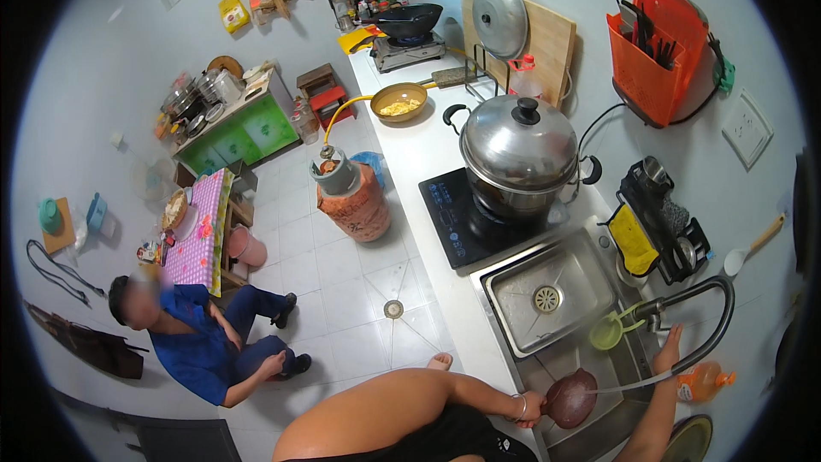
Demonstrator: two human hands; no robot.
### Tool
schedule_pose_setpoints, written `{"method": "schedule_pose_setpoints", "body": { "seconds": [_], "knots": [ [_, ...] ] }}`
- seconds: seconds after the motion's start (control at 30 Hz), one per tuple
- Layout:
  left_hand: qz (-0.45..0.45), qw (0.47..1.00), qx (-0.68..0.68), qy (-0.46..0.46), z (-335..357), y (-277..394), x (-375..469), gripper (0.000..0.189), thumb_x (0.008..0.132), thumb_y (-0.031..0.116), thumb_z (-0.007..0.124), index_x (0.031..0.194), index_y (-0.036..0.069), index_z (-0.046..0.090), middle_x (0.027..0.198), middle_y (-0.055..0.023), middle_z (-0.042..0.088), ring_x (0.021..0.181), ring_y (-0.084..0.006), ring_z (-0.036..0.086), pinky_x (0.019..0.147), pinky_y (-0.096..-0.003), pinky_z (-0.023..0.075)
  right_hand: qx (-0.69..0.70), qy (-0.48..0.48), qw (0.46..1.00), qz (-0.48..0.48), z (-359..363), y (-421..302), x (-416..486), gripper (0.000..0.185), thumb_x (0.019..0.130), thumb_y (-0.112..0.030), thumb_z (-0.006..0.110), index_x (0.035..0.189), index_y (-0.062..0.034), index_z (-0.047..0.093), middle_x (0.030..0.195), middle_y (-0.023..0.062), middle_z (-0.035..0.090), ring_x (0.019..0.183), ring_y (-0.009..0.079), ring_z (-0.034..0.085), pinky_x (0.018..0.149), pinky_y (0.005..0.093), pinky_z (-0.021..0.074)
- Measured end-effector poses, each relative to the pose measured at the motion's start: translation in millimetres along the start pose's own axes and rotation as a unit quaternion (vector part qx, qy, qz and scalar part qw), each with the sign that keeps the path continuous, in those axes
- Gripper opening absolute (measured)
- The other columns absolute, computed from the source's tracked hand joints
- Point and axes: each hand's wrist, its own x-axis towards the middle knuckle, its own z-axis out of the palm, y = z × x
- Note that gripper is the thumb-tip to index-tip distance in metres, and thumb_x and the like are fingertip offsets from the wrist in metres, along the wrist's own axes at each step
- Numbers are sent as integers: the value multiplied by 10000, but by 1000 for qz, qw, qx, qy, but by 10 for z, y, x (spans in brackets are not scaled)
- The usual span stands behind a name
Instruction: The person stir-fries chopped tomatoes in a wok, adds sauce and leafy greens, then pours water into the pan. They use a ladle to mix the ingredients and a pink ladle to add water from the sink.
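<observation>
My left hand [529,407] grips the handle of a reddish-brown water scoop [571,399] over the lower sink basin [537,369]. A stream of water from the curved faucet [723,305] runs into the scoop. Beside the faucet's base is my right hand [668,353], its fingers stretched out by the lever and not closed around anything. A light-green strainer [606,332] hangs near the faucet's base. The raised steel basin [513,327] with a round drain lies beyond the scoop.
A lidded steel pot [519,154] stands on a black induction cooker [449,224]. Further along are a bowl of yellow food [399,102] and a wok [410,19] on a portable stove. An orange soap bottle [702,382] stands behind the faucet. A person in blue [186,346] sits at left, near a gas cylinder [353,205].
</observation>
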Motion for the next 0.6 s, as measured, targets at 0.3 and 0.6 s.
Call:
{"method": "schedule_pose_setpoints", "body": {
  "seconds": [0.3, 0.6],
  "knots": [
    [20, 998, 48, 24, -24, 67, -76, 187, 755, -25, 594, 923, 48, 632, 572, -104, 632, 429, -204, 612, 370, -362, 503, 27, 50, 996, -74, 277, 410, 250, 799, 739, 190, 430, 1506, 50, 252, 1613, 257, 148, 1459, 394, 269, 1164, 378, 322],
    [-11, 998, 49, -33, -86, 215, -206, 296, 795, 24, 659, 1090, 8, 636, 660, -85, 656, 463, -164, 603, 400, -315, 499, -62, 116, 989, -69, 482, 554, 286, 702, 769, 100, 470, 1455, 20, 342, 1585, 274, 207, 1245, 421, 531, 1030, 425, 469]
  ]
}}
